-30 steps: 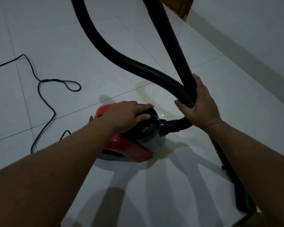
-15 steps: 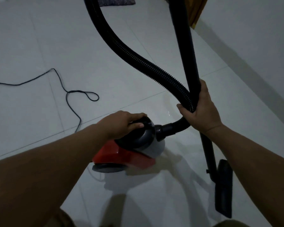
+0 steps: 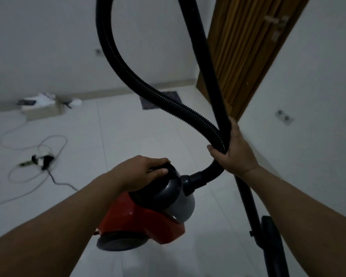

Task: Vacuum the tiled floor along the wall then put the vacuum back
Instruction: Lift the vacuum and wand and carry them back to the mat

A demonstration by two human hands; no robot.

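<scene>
Left hand closed on red vacuum top handle; right hand clamped around ribbed hose and wand together, above tiled floor.

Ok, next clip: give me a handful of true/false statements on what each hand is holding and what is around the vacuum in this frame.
1. The left hand grips the handle on top of the red vacuum body. True.
2. The right hand holds only the ribbed hose. False: it clasps the hose and the rigid black wand together.
3. The floor nozzle is at the lower right, near the right forearm. True.
4. The wooden door is on the left of the view. False: it stands at the upper right.
5. The cables lie on the tiles to the right of the vacuum. False: they lie to its left.
</scene>
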